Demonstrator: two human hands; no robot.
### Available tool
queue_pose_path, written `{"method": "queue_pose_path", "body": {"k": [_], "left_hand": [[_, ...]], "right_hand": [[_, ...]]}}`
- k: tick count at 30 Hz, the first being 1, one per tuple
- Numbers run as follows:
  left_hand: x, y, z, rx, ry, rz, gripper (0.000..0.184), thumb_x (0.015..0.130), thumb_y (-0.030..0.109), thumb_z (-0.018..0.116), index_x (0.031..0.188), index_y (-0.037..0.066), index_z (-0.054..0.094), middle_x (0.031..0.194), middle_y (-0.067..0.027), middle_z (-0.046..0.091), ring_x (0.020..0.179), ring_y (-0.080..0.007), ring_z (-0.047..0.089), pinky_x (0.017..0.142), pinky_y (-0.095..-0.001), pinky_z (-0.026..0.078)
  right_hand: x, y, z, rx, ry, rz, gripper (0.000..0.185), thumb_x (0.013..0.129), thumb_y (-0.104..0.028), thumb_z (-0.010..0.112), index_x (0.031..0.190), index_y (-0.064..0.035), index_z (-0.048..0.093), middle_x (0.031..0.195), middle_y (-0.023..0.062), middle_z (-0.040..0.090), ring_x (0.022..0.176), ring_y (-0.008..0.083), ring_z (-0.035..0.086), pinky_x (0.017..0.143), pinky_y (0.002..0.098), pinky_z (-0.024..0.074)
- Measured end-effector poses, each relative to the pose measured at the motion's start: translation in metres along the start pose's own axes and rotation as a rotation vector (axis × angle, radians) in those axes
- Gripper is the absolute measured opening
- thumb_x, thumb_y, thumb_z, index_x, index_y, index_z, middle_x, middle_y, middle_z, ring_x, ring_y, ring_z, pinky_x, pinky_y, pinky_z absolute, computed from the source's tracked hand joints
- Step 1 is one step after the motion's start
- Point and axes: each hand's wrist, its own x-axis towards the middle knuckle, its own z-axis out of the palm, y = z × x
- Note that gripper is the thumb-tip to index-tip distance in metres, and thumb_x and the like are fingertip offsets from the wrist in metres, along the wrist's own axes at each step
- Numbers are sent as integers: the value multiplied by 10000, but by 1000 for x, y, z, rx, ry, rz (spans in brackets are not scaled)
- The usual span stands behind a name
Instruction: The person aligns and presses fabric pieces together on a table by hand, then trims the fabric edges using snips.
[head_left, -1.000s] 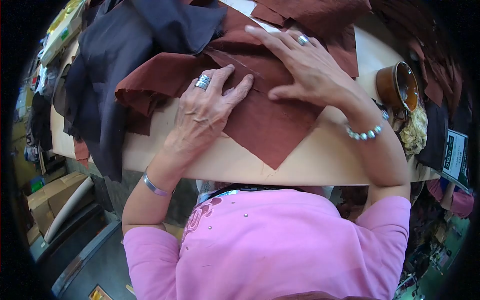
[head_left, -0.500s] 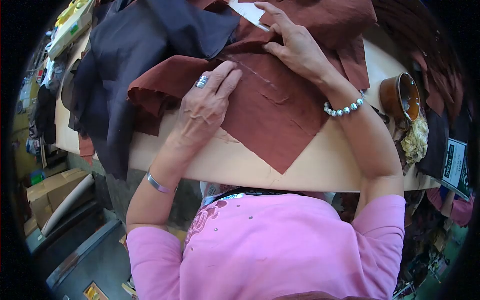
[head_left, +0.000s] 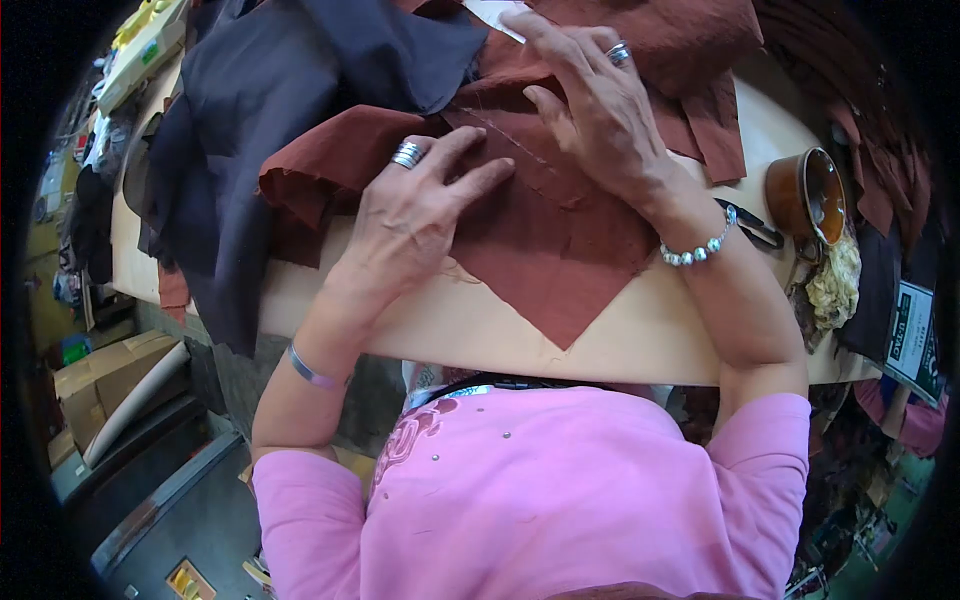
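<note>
A reddish-brown cloth (head_left: pixel 560 270) lies on the pale table with one pointed corner toward me. A ragged line of pale thread (head_left: pixel 513 135) crosses it. My left hand (head_left: pixel 415 205) rests on the left part of this cloth, palm down, index and middle fingers stretched out and apart. Over its upper right part is my right hand (head_left: pixel 605 120), open, with thumb and fingers spread; nothing shows in its grasp. Just beyond the right fingertips lies a white piece (head_left: pixel 492 14), perhaps paper, partly covered. Whether the right hand touches the cloth I cannot tell.
Dark cloth (head_left: pixel 265 120) spreads over the table's left side. To the right are a brown glazed pot (head_left: pixel 790 195), a black tool (head_left: pixel 762 232) partly behind my wrist and a crumpled yellowish clump (head_left: pixel 832 285). Cardboard boxes (head_left: pixel 105 385) stand lower left.
My right hand has turned and spread its fingers, thumb shifting away from the cloth fold. The left index and middle fingers have parted, reaching slightly right. More of the black tool shows.
</note>
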Motion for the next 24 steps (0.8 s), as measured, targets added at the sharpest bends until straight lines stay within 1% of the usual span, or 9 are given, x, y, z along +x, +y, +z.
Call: {"method": "queue_pose_path", "body": {"k": [1, 4, 5, 8, 13, 16, 17, 21, 24], "left_hand": [[-1, -1, 0, -107, 22, -83, 355, 722, -53, 505, 1042, 66, 606, 1152, -132, 543, 952, -307, 580, 788, -364, 501], [-2, -10, 6, -334, 208, -235, 311, 748, -79, 504, 1021, 35, 600, 1126, -146, 558, 979, -320, 577, 809, -371, 495], [-2, -11, 3, -317, 222, -285, 247, 804, -83, 495, 1012, 9, 589, 1088, -151, 589, 1002, -314, 580, 865, -369, 461], [6, -20, -8, -184, 300, -284, 227, 814, -64, 500, 1009, 8, 593, 1065, -151, 600, 981, -308, 590, 860, -361, 463], [19, -36, -25, 308, 118, -348, 128, 846, 152, 551, 921, 98, 639, 840, -88, 653, 793, -263, 609, 723, -365, 452], [25, -43, -31, 402, -32, -394, 117, 825, 187, 567, 865, 111, 647, 774, -67, 653, 755, -243, 607, 690, -356, 438], [26, -48, -32, 392, -64, -394, 128, 827, 202, 565, 864, 109, 645, 775, -76, 651, 762, -250, 610, 695, -361, 443], [33, -62, -40, 198, -306, -415, 251, 828, 288, 593, 977, 86, 592, 886, -141, 645, 862, -326, 601, 776, -409, 451], [27, -70, -38, 224, -337, -333, 365, 797, 312, 629, 1040, 58, 529, 980, -153, 622, 914, -352, 581, 781, -422, 451]], "right_hand": [[0, -5, 1, 139, 42, -36, 583, 773, 35, 577, 1313, -118, 420, 1050, 96, 615, 918, 290, 572, 800, 358, 466], [-11, -11, 16, 573, -217, 293, 518, 776, 76, 483, 1276, -54, 443, 1026, 232, 594, 909, 336, 587, 791, 412, 466], [-12, -12, 20, 545, -215, 232, 527, 757, 99, 454, 1269, -24, 449, 1012, 218, 598, 929, 317, 570, 824, 386, 457], [-11, -15, 17, 418, -281, 79, 543, 752, 100, 437, 1279, -27, 447, 1008, 204, 595, 938, 319, 550, 849, 355, 447], [-18, -18, 20, -70, -242, -358, 511, 733, 43, 517, 1234, -53, 496, 985, 136, 599, 914, 267, 556, 802, 305, 457], [-15, -15, 20, 152, -336, -202, 500, 726, 58, 519, 1215, -46, 503, 969, 136, 599, 919, 273, 555, 810, 326, 460], [-10, -17, 19, 326, -306, -23, 491, 732, 64, 506, 1213, -35, 499, 1010, 149, 599, 902, 291, 551, 819, 349, 460], [-12, -14, 28, 333, -258, -20, 498, 744, 43, 500, 1235, -41, 482, 1095, 170, 585, 889, 300, 546, 824, 355, 458], [-16, -13, 26, 53, -308, -242, 493, 755, 2, 505, 1244, -57, 480, 1093, 147, 584, 918, 275, 551, 818, 333, 456]]}}
